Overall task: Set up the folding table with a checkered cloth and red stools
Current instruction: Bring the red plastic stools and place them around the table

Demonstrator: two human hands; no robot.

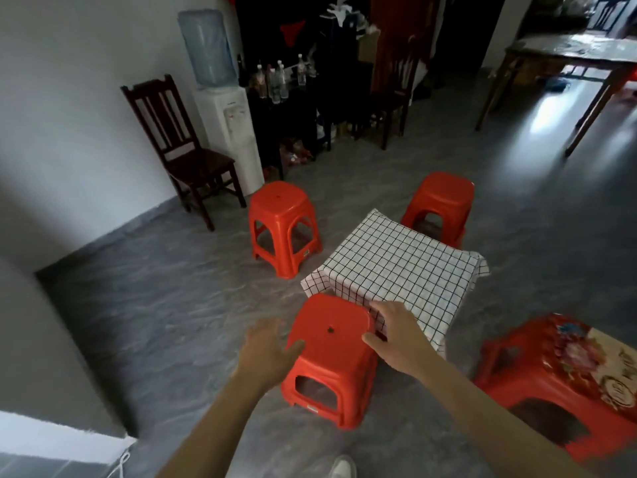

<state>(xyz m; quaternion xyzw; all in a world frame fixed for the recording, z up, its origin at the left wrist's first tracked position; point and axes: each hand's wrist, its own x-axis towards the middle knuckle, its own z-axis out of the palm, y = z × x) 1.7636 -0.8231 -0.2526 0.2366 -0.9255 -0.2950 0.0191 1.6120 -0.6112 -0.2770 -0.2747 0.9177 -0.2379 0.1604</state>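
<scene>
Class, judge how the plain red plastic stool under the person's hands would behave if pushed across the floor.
The plain red plastic stool looks hollow with cut-out sides, so probably light. Its splayed legs suggest it resists tipping. On the smooth grey floor it would likely slide easily.

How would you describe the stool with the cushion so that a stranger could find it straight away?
Start at the checkered table mid-floor, ringed by four red stools. Go to the stool at the frame's lower right, beyond the right hand. It alone has a flowered cushion on its seat; the others are bare.
</scene>
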